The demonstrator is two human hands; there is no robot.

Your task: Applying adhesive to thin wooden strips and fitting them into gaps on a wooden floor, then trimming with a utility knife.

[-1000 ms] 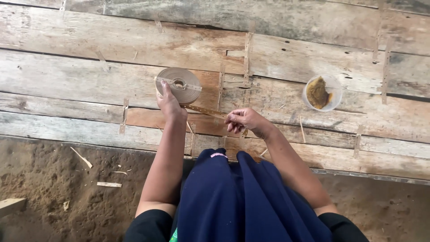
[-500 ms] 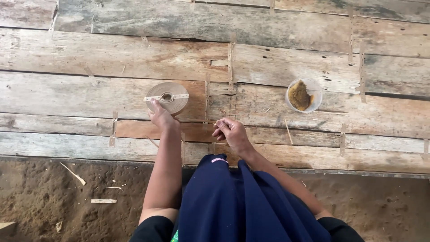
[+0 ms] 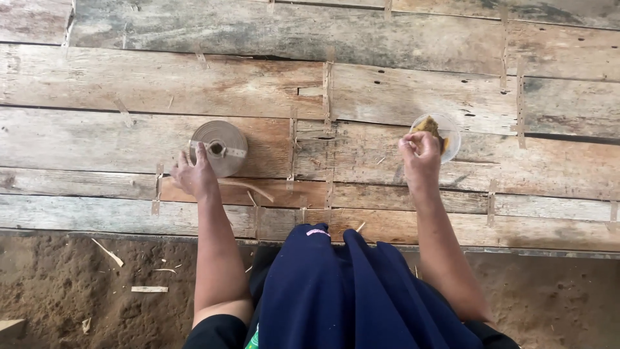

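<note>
Clear plastic cup (image 3: 445, 132): yellowish paste | right hand (image 3: 420, 155) grip pinched at rim | left hand (image 3: 194, 176) spread on strip coil (image 3: 219, 147)

your left hand (image 3: 192, 176) sits against the coiled strip roll (image 3: 218, 148), so that roll blocks any push toward the far edge of the plank floor (image 3: 387, 97). just right of it a loose curved strip (image 3: 248, 187) lies across the way. between your two arms the boards run open, only thin flat slivers there. your right hand (image 3: 420, 155) is at the small clear bowl (image 3: 440, 134), which stops a straight reach forward. past both, wide bare planks. near edge drops to dirt (image 3: 64, 291).
</note>
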